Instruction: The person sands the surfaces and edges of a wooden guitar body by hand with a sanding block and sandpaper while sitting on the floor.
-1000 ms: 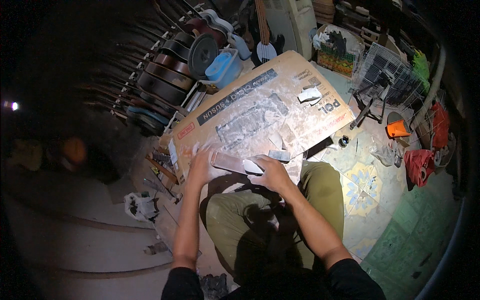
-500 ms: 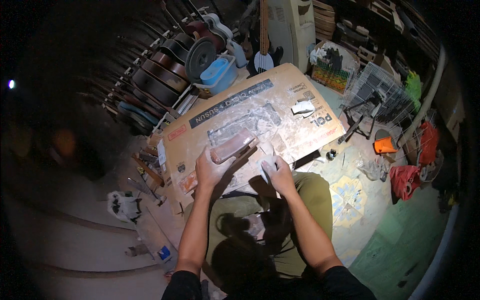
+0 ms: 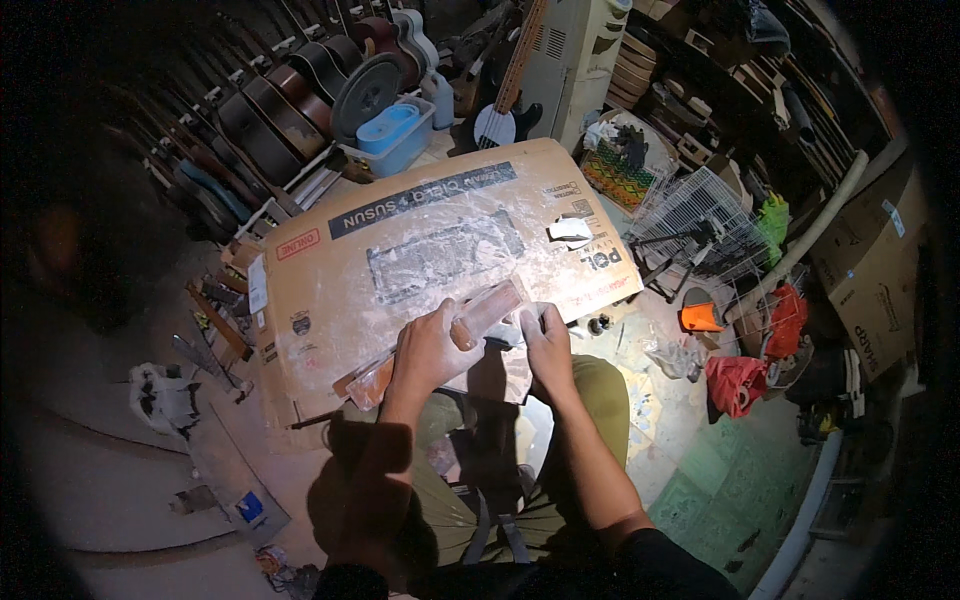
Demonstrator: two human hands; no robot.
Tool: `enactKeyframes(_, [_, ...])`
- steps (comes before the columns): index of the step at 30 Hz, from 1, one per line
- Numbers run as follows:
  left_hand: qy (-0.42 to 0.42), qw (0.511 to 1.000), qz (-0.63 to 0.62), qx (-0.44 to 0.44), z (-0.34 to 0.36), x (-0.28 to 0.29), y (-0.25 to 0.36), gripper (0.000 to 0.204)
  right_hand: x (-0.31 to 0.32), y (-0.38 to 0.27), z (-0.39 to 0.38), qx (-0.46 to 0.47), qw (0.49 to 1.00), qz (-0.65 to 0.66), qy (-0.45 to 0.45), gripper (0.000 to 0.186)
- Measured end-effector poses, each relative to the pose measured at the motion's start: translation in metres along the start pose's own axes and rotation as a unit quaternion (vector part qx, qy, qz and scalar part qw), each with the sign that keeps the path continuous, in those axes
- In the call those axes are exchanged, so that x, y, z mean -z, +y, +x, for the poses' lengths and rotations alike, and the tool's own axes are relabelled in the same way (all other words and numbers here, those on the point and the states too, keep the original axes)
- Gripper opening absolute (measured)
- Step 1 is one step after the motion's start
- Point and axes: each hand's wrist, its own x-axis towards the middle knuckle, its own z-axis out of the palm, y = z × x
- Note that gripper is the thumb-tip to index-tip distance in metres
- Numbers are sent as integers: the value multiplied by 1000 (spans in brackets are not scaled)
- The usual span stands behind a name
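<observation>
My left hand (image 3: 432, 345) grips a dusty reddish-brown wooden block (image 3: 491, 303), tilted with its far end up to the right, above the cardboard sheet (image 3: 320, 350). My right hand (image 3: 548, 350) is closed on a small pale piece (image 3: 514, 328) against the block's right end; its exact shape is partly hidden. More pieces of orange-brown wood (image 3: 370, 385) lie beside my left wrist at the cardboard's near edge. White dust covers the sheet's middle, and a white scrap (image 3: 570, 231) rests near its right side.
Guitars (image 3: 270, 115) stand racked at back left beside a clear bin (image 3: 400, 150); a bass (image 3: 495, 128) leans behind. At right are a wire cage (image 3: 680, 220), red bags (image 3: 735, 385) and leaning cardboard (image 3: 865, 290). Tools (image 3: 210, 320) lie at left.
The view has shifted, so the surroundings sit further left. My left hand has raised and tilted the block; my right hand dropped away with the pale piece, then came back to the block's end.
</observation>
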Motion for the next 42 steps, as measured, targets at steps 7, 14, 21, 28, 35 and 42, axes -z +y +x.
enactKeyframes(7, [71,997,-16,-12,-7,-9,3,44,-29,-23,7,164,964,-160,135,20])
enactKeyframes(14, [65,997,-23,-28,-10,-19,-1,36,-25,-32,23,171,961,-158,149,20])
enactKeyframes(21, [64,997,-1,-32,-14,-15,0,28,-24,-33,28,204,950,-196,129,23])
enactKeyframes(28, [66,997,7,-31,-15,-24,-5,34,-21,-24,25,220,949,-206,88,25])
enactKeyframes(35, [75,996,-12,-37,-17,-21,-4,38,-22,-20,21,247,934,-250,60,26])
enactKeyframes(42, [68,997,-12,-32,-17,-23,-3,49,-26,-26,16,244,939,-234,58,21])
